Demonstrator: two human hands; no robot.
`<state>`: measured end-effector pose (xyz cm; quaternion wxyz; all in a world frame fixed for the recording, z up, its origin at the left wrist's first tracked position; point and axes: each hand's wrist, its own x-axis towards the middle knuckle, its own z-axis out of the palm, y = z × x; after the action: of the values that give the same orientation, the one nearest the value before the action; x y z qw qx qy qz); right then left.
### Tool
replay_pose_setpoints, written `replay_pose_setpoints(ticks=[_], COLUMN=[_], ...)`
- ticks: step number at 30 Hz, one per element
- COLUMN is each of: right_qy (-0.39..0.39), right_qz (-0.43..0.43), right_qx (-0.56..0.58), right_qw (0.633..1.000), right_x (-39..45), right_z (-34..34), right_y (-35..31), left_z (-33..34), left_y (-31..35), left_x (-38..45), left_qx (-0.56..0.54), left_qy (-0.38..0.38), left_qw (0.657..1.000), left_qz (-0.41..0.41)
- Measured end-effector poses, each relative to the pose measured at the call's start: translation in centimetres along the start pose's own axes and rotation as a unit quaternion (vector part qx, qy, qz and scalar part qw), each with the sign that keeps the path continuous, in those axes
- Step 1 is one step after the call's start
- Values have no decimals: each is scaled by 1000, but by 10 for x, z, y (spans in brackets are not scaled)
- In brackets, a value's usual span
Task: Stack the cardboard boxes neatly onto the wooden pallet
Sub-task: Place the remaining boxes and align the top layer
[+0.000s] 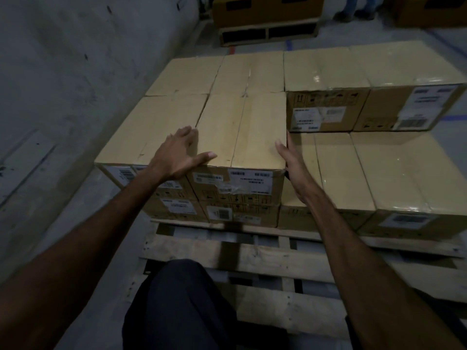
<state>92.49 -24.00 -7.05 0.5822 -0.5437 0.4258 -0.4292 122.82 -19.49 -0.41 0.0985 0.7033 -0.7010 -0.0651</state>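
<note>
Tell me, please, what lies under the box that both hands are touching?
Under the box sits another labelled cardboard box, resting on the wooden pallet. Its top is covered, so only its front face shows.

we're in a warehouse or storage bay here, no question. bare grey concrete floor, scuffed and stained, and a rough concrete wall on the left. front and centre a wooden pallet of raw slats sits on that floor, loaded with taped cardboard boxes in tight rows, two layers high on the left and at the back. every box front carries white shipping labels with barcodes and printed handling symbols. up at the back, a second pallet with more cartons, coloured tape lines on the floor, and someone's shoes standing near it.
</note>
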Motion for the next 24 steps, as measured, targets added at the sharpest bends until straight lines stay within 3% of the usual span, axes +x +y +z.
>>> replay_pose_setpoints(ticks=[3, 6, 11, 13, 16, 24], right_qy=[13, 54, 6, -30, -42, -49], right_qz=[47, 72, -2, -46, -78, -41], right_qx=[-82, -224, -387, -472, -562, -563], right_qw=[995, 970, 922, 880, 822, 824], right_x=[-18, -40, -43, -42, -43, -47], right_z=[-6, -21, -40, -44, -47, -49], right_y=[11, 35, 58, 68, 77, 82], left_z=[0, 5, 38, 48, 50, 53], left_y=[2, 24, 106, 130, 144, 141], left_x=[-3, -11, -14, -7, 6, 18], left_qx=[1, 56, 144, 164, 175, 158], left_qy=[8, 42, 56, 34, 12, 12], left_qw=[1000, 993, 940, 917, 905, 909], left_qz=[21, 95, 305, 362, 388, 385])
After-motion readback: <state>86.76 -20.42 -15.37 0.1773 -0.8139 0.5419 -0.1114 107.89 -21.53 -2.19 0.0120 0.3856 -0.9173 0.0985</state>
